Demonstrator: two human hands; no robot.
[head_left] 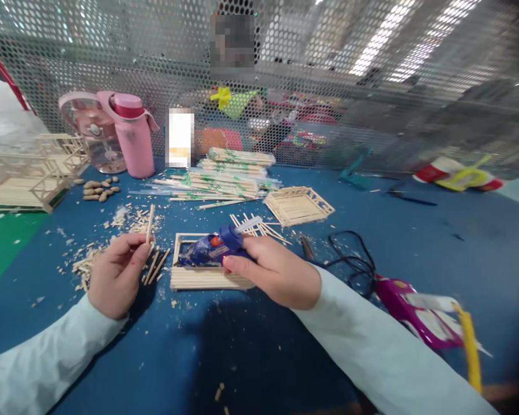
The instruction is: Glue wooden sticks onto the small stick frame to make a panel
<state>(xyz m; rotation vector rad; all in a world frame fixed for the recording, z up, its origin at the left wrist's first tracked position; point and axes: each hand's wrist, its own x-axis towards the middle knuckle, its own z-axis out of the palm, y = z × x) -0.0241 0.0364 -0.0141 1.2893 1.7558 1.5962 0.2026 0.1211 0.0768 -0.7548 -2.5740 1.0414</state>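
Between thumb and fingers, my left hand [119, 274] pinches a short wooden stick [150, 222], held nearly upright. My right hand [281, 270] is wrapped round a blue hot glue gun [210, 249] with a clear glue stick coming out of its back and a small red light. The gun's nozzle points left, above a rectangular stick frame [190, 279] whose near part is filled with sticks laid side by side. A few short loose sticks [156, 266] lie between my left hand and the frame.
Behind stand a pink bottle [134, 138], wrapped stick bundles [229, 178] and a stick tray [298, 206]. Wood scraps [86, 262] litter the left, near a stick model [26, 184]. A black cord [354, 259] and a purple-and-white tool [419, 314] lie right. A perforated metal screen [307, 69] closes the back.
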